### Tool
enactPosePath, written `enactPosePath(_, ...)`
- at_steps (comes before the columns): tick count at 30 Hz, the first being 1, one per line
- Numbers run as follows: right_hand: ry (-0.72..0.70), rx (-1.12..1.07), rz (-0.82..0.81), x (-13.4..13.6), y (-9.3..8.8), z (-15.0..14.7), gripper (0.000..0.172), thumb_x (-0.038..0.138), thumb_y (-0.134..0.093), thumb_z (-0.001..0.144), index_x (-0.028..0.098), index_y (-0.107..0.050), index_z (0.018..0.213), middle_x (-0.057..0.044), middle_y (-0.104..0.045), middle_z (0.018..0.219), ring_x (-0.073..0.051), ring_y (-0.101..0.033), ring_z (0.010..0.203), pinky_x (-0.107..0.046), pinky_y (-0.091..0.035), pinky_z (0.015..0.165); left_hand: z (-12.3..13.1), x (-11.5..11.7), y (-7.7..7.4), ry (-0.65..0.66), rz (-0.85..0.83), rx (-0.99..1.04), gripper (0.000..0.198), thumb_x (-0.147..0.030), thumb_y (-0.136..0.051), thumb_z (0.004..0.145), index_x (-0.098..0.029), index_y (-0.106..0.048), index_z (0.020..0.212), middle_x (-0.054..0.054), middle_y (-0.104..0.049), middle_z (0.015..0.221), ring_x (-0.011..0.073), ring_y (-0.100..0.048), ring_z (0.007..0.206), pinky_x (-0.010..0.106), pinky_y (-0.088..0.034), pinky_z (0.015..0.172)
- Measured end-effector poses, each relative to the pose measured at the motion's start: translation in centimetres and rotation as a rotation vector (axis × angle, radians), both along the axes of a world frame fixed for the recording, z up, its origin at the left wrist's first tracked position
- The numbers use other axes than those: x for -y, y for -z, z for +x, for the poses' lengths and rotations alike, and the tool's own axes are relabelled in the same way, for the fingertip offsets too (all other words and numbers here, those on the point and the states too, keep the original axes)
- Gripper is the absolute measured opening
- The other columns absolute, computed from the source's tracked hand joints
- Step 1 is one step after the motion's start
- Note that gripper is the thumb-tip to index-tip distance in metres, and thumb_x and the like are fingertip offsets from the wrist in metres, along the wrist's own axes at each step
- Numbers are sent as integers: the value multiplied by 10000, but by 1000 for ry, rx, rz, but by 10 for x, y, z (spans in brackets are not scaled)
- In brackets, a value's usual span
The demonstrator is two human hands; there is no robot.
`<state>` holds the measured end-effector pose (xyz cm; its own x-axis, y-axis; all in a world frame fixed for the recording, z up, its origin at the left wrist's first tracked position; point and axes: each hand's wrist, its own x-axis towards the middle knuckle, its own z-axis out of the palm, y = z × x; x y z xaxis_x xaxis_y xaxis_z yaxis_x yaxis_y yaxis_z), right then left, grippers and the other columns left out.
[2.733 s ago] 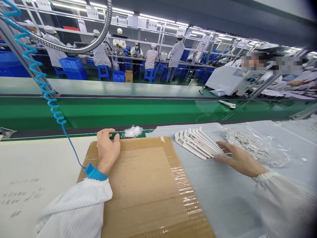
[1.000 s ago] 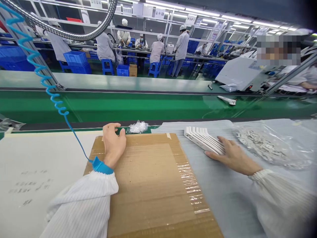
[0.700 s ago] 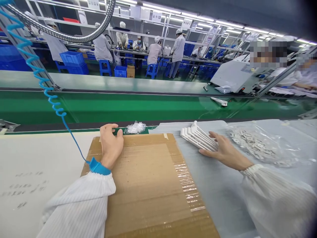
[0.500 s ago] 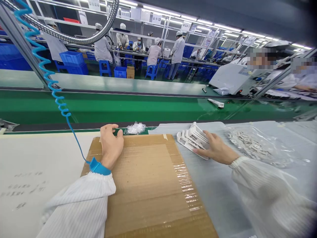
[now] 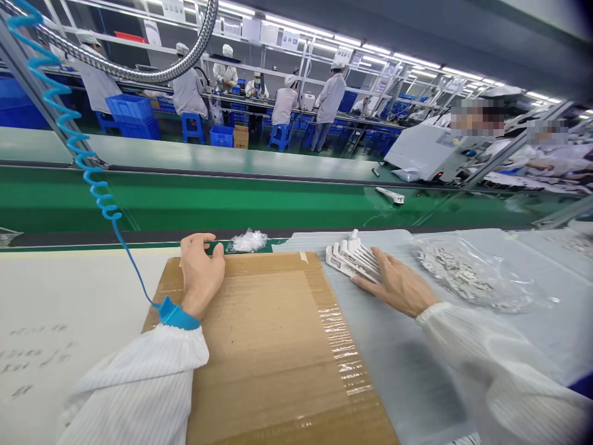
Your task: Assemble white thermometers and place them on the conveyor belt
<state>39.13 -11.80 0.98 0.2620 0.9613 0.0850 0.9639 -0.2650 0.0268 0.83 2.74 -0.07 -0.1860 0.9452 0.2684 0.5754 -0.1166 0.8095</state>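
Green conveyor belt [image 5: 231, 204] runs behind a brown cardboard sheet [image 5: 278, 346] and a pale grey foam mat [image 5: 407, 383]. On the mat, the right hand [image 5: 393, 284] closes over a fanned stack of white plastic pieces [image 5: 352, 256], just beside a clear bag of small parts [image 5: 463, 275]. The left hand [image 5: 200, 272], empty and loosely curled, rests on the cardboard's far edge, a blue wrist strap [image 5: 173, 316] around its wrist.
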Motion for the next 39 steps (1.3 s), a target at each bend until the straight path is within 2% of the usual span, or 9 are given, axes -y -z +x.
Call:
enactPosePath(4, -96, 134, 7, -1, -2, 1, 656, 518, -476, 966, 44, -429, 1416, -283, -688, 1245, -410, -714, 1078, -486, -543, 902, 0, 0, 0, 4, 5, 13, 190, -183, -643, 849, -163, -663, 1036, 116, -593, 1199, 231, -664, 992, 465, -549, 1005)
enactPosePath(8, -43, 159, 3, -10, -1, 4, 553, 446, -430, 971, 77, -454, 1382, -260, -687, 1203, -402, -722, 1011, -496, -539, 846, 0, -1, 2, 10, 18, 15, 187, -189, -641, 848, -163, -662, 1032, 118, -593, 1196, 227, -662, 989, 462, -549, 1010)
enactPosePath(13, 151, -78, 15, -32, 9, 8, 800, 733, -493, 872, 123, -485, 1388, -264, -627, 1330, -432, -620, 1204, -523, -515, 911, 0, -1, 4, 19, 33, 11, 184, -199, -644, 842, -176, -663, 1023, 106, -594, 1187, 224, -666, 972, 472, -542, 1019)
enactPosePath(17, 224, -108, 49, -44, 12, 4, 891, 775, -501, 828, 103, -497, 1413, -256, -612, 1376, -456, -539, 1308, -551, -468, 1007, 0, -1, 3, 19, 33, 13, 177, -192, -645, 843, -169, -664, 1017, 110, -594, 1179, 224, -661, 974, 449, -560, 983)
enactPosePath(20, 164, -148, 62, -43, 3, 6, 793, 740, -517, 827, 108, -596, 1300, -229, -683, 1244, -423, -618, 1203, -501, -488, 984, 0, 0, 2, 19, 29, 6, 183, -180, -646, 850, -155, -665, 1030, 118, -594, 1183, 223, -661, 972, 446, -556, 985)
enactPosePath(25, 144, -243, 6, -27, -14, 31, 659, 736, -567, 813, 187, -672, 1163, -170, -742, 989, -419, -708, 917, -501, -531, 792, 0, -1, 2, 9, 29, 10, 178, -157, -654, 844, -159, -662, 1021, 111, -592, 1180, 225, -667, 979, 443, -559, 969)
enactPosePath(29, 111, -198, -95, -13, -4, 42, 826, 761, -621, 745, 141, -616, 1291, -252, -703, 1202, -495, -656, 1111, -556, -512, 930, 1, -2, 4, 10, 39, 10, 172, -149, -654, 841, -165, -662, 1012, 101, -595, 1169, 220, -668, 962, 473, -536, 1009)
enactPosePath(32, 136, -122, -58, -6, 10, 35, 985, 822, -566, 737, 107, -506, 1412, -301, -600, 1365, -539, -548, 1273, -625, -479, 994, 1, -2, 4, 23, 36, 2, 182, -150, -653, 843, -158, -664, 1024, 111, -592, 1171, 219, -662, 969, 445, -550, 982)
enactPosePath(39, 155, -117, 98, 0, 14, 25, 992, 854, -544, 745, 222, -407, 1497, -233, -541, 1479, -546, -474, 1349, -722, -459, 990, 0, 0, 3, 29, 41, 6, 178, -151, -653, 836, -165, -661, 1013, 104, -590, 1164, 218, -660, 969, 438, -554, 977)
